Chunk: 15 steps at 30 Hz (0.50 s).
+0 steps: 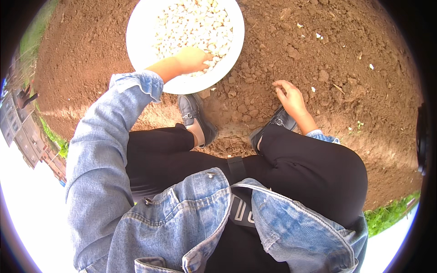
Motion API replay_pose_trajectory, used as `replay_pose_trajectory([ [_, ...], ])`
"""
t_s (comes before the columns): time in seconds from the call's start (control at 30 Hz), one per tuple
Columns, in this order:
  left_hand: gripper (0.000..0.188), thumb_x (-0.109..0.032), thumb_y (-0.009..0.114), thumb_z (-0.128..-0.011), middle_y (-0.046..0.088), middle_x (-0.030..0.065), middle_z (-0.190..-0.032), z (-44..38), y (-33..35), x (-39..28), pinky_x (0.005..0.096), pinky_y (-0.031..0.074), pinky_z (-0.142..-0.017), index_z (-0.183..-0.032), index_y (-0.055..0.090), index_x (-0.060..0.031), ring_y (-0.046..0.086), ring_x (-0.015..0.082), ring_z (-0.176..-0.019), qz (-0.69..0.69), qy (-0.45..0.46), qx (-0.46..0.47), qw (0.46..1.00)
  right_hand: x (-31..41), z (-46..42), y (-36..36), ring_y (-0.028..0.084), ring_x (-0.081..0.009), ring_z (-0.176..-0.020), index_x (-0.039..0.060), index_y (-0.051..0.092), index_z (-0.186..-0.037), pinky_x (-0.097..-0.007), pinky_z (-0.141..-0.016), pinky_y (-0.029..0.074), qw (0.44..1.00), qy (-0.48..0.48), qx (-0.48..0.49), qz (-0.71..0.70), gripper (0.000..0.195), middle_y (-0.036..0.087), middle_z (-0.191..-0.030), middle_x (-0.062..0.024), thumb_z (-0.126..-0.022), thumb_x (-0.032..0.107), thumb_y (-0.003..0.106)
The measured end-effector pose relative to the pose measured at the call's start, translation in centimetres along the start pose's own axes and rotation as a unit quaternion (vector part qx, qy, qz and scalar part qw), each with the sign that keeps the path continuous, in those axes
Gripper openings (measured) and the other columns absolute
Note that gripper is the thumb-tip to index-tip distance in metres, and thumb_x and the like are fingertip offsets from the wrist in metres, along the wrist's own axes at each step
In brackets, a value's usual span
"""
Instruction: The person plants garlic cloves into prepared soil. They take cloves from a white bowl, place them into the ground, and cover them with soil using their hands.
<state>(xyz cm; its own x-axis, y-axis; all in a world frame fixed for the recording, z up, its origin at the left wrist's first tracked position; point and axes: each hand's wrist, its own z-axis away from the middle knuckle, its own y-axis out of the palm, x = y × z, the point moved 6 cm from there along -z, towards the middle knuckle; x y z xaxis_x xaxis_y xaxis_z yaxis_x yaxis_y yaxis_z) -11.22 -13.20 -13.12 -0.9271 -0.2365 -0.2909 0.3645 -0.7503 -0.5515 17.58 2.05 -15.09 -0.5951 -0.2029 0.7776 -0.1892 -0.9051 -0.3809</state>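
A white round basin (141, 37) at the top of the view holds many small pale pieces that look like garlic cloves (194, 25). My left hand (193, 60) reaches over the basin's near rim, palm down, with its fingertips among the cloves near the right side. Glare and the hand itself hide whether any clove is gripped. Lower on the right, my right hand (291, 99) hangs just above the brown soil (269, 65), beside my right shoe. Its thumb and forefinger are apart, and nothing shows between them.
My left shoe (191, 114) is close to the basin's near rim, and my right shoe (285, 119) is under my right wrist. White bits (318, 36) lie scattered on the cloddy soil to the right. A small green seedling (359, 126) grows there. Grass and buildings (25, 133) appear at the left edge.
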Motion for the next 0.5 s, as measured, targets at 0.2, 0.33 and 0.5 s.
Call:
replay_pose_trajectory([
  [0.2, 0.028, -0.026, 0.059, -0.094, 0.065, 0.0033, -0.083, 0.4, -3.4, 1.9, 0.0259, 0.045, -0.057, -0.116, 0.063, -0.0086, 0.055, 0.0102, -0.062, 0.416, -0.037, -0.006, 0.908, 3.1, -1.5, -1.5, 0.065, -0.0174, -0.084, 0.0066, 0.066, -0.112, -0.0315, -0.078, 0.052, 0.991, -0.029, -0.021, -0.126, 0.023, 0.068, -0.101, -0.0075, -0.091, 0.014, 0.060],
  [0.33, 0.018, -0.020, 0.058, -0.095, 0.057, -0.0038, -0.077, 0.5, -10.2, -4.2, 0.0183, 0.036, -0.052, -0.108, 0.064, -0.0086, 0.043, 0.0021, -0.057, 0.538, 0.030, 0.007, 0.842, 8.5, -2.5, -4.8, 0.058, -0.0085, -0.074, 0.0097, 0.065, -0.118, -0.0263, -0.070, 0.051, 0.981, -0.042, -0.028, -0.186, 0.029, 0.066, -0.090, -0.0008, -0.090, 0.018, 0.066],
  [0.5, 0.013, -0.020, 0.061, -0.095, 0.051, -0.0058, -0.071, 0.3, -10.9, -11.6, 0.0201, 0.030, -0.050, -0.100, 0.063, -0.0078, 0.039, 0.0030, -0.055, 0.547, 0.039, -0.015, 0.836, 11.1, -3.2, -5.1, 0.057, -0.0084, -0.071, 0.0065, 0.062, -0.118, -0.0261, -0.063, 0.047, 0.947, -0.077, -0.013, -0.312, 0.034, 0.065, -0.084, -0.0011, -0.090, 0.024, 0.070],
])
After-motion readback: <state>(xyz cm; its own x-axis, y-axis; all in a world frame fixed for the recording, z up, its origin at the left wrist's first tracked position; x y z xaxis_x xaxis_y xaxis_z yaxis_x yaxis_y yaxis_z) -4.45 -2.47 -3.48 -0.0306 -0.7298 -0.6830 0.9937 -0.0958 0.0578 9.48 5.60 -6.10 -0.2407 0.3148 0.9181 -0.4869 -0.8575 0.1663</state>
